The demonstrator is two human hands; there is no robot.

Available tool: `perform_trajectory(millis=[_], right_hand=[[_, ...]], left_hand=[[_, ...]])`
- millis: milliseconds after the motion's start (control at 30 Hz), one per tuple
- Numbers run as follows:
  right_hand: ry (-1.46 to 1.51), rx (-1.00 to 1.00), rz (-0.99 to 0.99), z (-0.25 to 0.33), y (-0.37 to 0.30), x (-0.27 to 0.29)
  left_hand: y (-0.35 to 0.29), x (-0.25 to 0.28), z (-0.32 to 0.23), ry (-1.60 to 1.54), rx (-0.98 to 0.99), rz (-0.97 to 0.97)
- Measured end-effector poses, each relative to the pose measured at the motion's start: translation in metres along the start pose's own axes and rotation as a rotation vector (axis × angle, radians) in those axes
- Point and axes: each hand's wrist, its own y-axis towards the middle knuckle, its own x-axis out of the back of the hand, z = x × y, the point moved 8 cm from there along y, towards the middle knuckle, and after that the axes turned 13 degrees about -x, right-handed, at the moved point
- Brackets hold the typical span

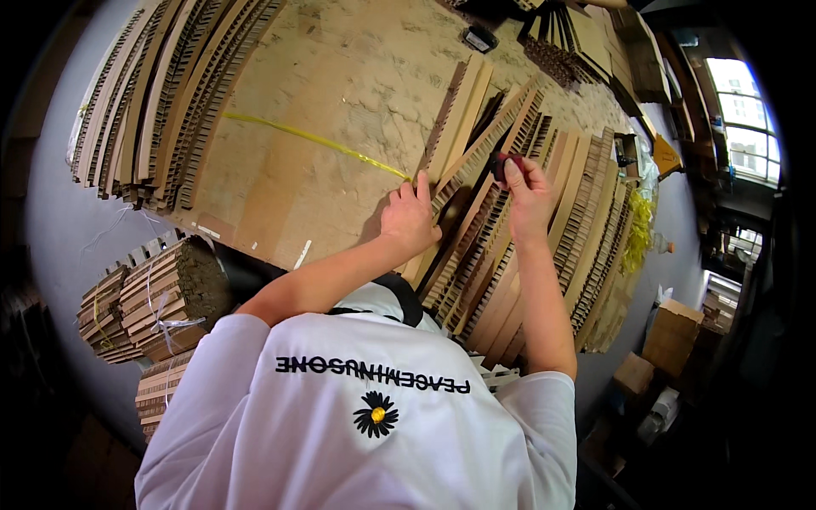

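My left hand (410, 218) lies on the table beside the cardboard strips, fingers stretched out and thumb apart. Its fingertips meet the near end of a yellow plastic strap (319, 145) that runs leftward across the tabletop. Above the row of strips, my right hand (529, 200) is closed round a small dark red and black object (501, 164); its exact kind cannot be made out. Long honeycomb cardboard strips (586, 191) lie side by side under and to the right of that hand. Some near my left hand sit at a slant, with dark gaps between them.
More honeycomb strips (161, 93) stand stacked at the table's left edge. Tied bundles (170, 293) lie below it. A small black object (480, 38) rests on the worn tabletop (340, 59). Yellow strapping (637, 229) hangs at the right, with cardboard boxes (671, 336) beyond.
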Motion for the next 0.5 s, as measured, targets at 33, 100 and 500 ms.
perform_trajectory(millis=[33,100,500], right_hand=[[0.004,-0.006,0.017,-0.002,0.003,-0.005],[0.005,-0.025,0.028,-0.005,0.001,-0.005],[-0.037,-0.13,0.279,-0.022,0.048,-0.11]], left_hand=[[0.001,0.004,0.005,-0.016,0.036,0.012],[0.007,0.021,0.045,0.178,0.09,0.002],[-0.116,0.119,0.181,0.518,0.018,-0.447]])
